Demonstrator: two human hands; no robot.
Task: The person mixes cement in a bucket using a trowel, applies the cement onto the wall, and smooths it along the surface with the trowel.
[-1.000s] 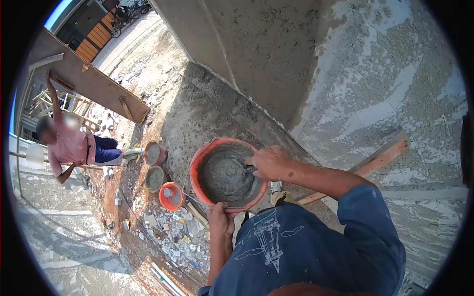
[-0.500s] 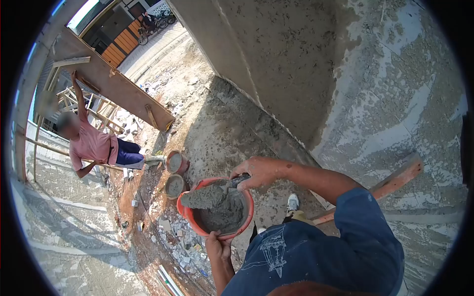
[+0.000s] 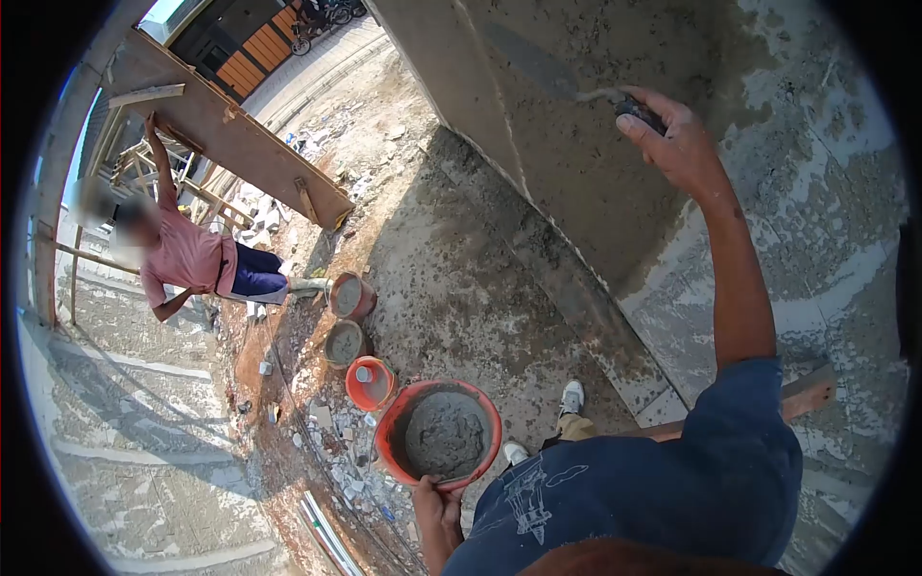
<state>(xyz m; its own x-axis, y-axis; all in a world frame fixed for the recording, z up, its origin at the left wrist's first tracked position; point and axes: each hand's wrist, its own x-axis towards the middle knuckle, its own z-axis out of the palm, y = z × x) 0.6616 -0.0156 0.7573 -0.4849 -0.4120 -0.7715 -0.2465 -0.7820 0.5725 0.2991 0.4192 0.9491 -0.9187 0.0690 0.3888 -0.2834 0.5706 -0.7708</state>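
In my raised right hand (image 3: pixel 680 149) is a pointing trowel (image 3: pixel 538 65), my fingers closed around its dark handle. Its blade lies close to the wet plastered wall (image 3: pixel 595 182); whether it touches I cannot tell. No heap of mortar shows on the blade. Below, my left hand (image 3: pixel 438 511) grips the near rim of an orange-red bucket (image 3: pixel 387 437), holding it in front of my body. Grey wet mortar (image 3: pixel 447 434) fills much of the bucket, its surface lumpy.
Two tubs of grey mix (image 3: pixel 343 344) and a small orange bucket (image 3: pixel 370 384) with a cup in it stand on the ground. A person in pink (image 3: pixel 197 254) stands beside a board (image 3: pixel 230 125). Rubble (image 3: pixel 355 470) and a wooden plank (image 3: pixel 809 392) lie nearby.
My right hand has swung the trowel, loaded with mortar before, from over the bucket up to the wall. The mortar has left the blade. My left hand still holds the bucket.
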